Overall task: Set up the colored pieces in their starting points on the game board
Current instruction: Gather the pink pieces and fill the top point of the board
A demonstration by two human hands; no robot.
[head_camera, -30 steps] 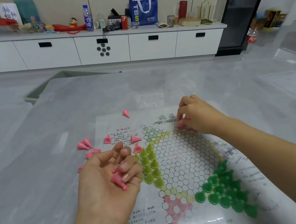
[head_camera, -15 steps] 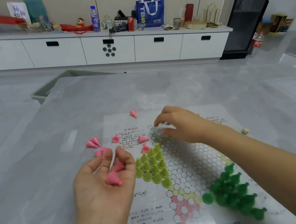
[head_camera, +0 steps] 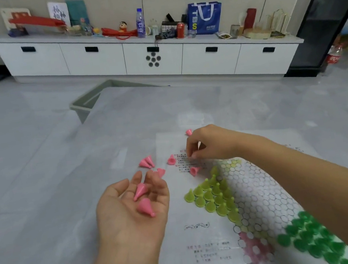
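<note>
The game board sheet (head_camera: 257,187) lies on the grey table. Yellow-green pieces (head_camera: 212,194) fill its left point, and dark green pieces (head_camera: 310,238) fill the near right point. A printed pink point (head_camera: 255,246) holds no pieces. My left hand (head_camera: 130,209) rests palm up left of the board with two pink cone pieces (head_camera: 143,199) lying in it. My right hand (head_camera: 207,145) reaches over the printed text, fingertips pinched down on the sheet; whatever is between them is hidden. Loose pink pieces lie around: a pair (head_camera: 147,162), and singles (head_camera: 171,160), (head_camera: 194,171), (head_camera: 189,132).
A grey bin (head_camera: 86,102) stands beyond the table's far left corner. A long white cabinet (head_camera: 151,55) with bottles, a blue bag and clutter runs along the back wall. A dark cabinet (head_camera: 323,16) stands at right.
My right hand has swept left from the board's far point to the printed text, where a pink piece lay. My left hand has opened flatter, and its pink pieces now lie exposed.
</note>
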